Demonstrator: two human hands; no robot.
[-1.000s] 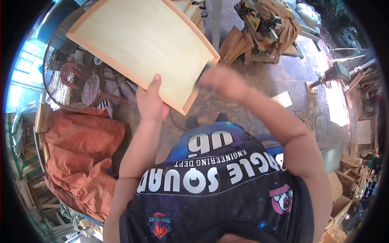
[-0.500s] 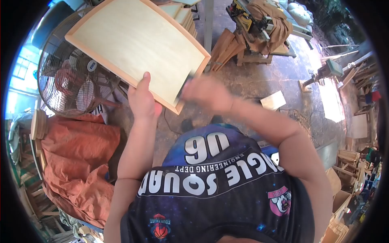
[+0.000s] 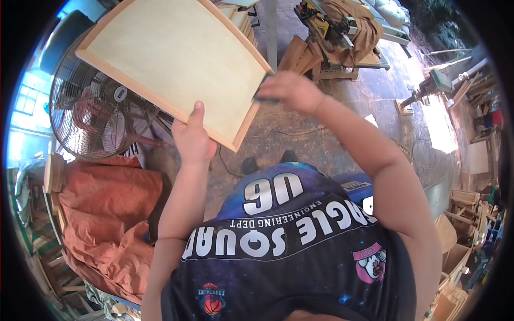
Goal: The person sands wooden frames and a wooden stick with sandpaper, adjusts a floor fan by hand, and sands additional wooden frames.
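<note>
Gripping a pale rectangular panel with a light-wood rim [image 3: 174, 64] in the left hand [image 3: 194, 138], pressing a dark, flat pad [image 3: 267, 97] against its short end with the right hand [image 3: 293, 92].
Held aslant, partly covering a round, wire-caged fan [image 3: 88, 125]; left thumb-side clamped over the rim, with underside fingers hidden, right-hand fingers curled over the pad. Best to press evenly, lay the pad flush, brace the rim firmly and spare the pale face.

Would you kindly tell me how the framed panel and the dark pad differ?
The framed panel is pale and large; the dark pad is blackish and much smaller. The left hand holds the panel, while the right hand holds the pad. Both are hand-held.
</note>
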